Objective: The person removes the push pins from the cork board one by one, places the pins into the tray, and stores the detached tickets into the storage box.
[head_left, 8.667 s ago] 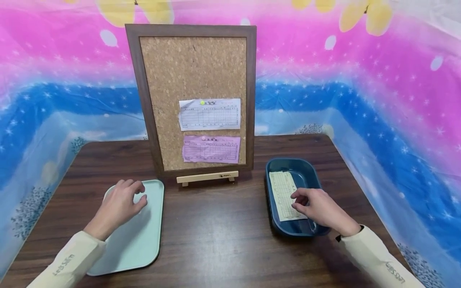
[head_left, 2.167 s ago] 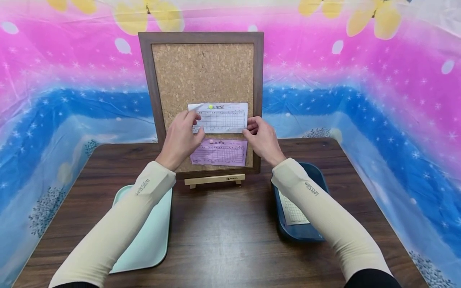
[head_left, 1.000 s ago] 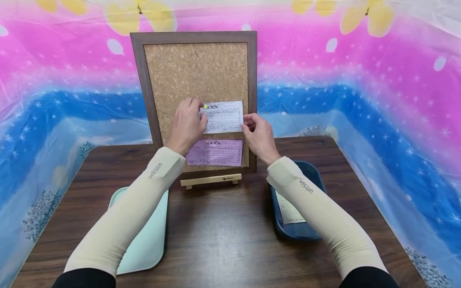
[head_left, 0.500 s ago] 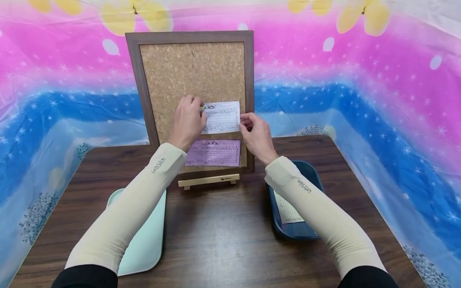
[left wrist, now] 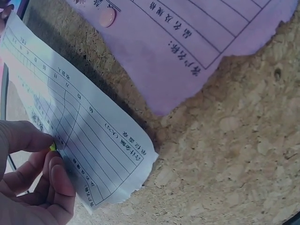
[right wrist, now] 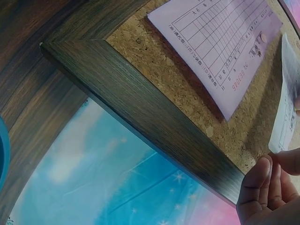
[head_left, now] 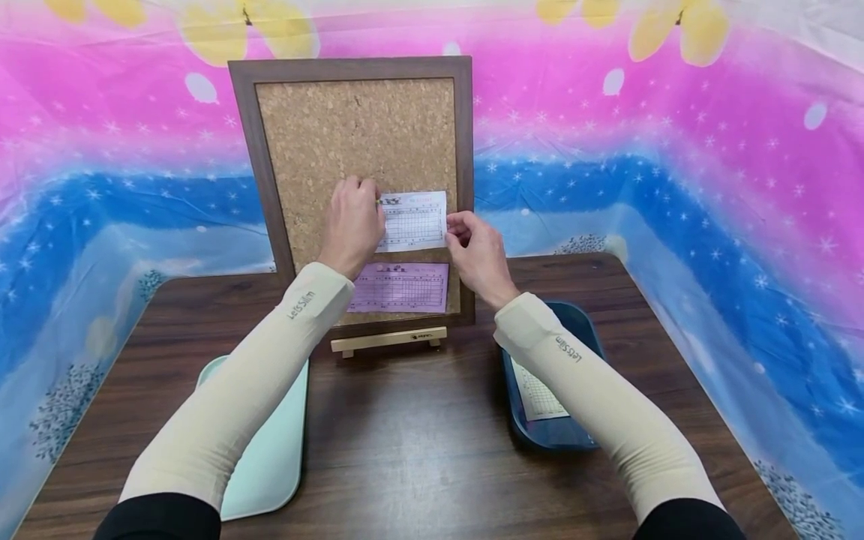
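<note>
A white printed form [head_left: 413,223] hangs on the framed cork board [head_left: 358,127], above a purple form [head_left: 405,289]. In the left wrist view, my left hand [head_left: 351,225] pinches the yellow-green pushpin [left wrist: 52,147] near the white form's top edge between thumb and fingers. My right hand [head_left: 481,255] pinches the right edge of the same form, as the right wrist view shows. The white sheet bends and stands partly off the cork. A pink pushpin [left wrist: 107,18] sits in the purple form. In the head view my left hand hides the white form's left part.
The board stands on a small wooden easel [head_left: 388,340] on the dark wooden table [head_left: 398,442]. On the left lies a pale green tray [head_left: 277,457], partly under my left arm. A dark blue tray [head_left: 556,435] with a yellowish form [head_left: 538,391] is under my right forearm.
My hands have gone from over the two trays to the white form. In the last second or so my left hand has moved up and taken hold of its pushpin. The right hand stays at the edge.
</note>
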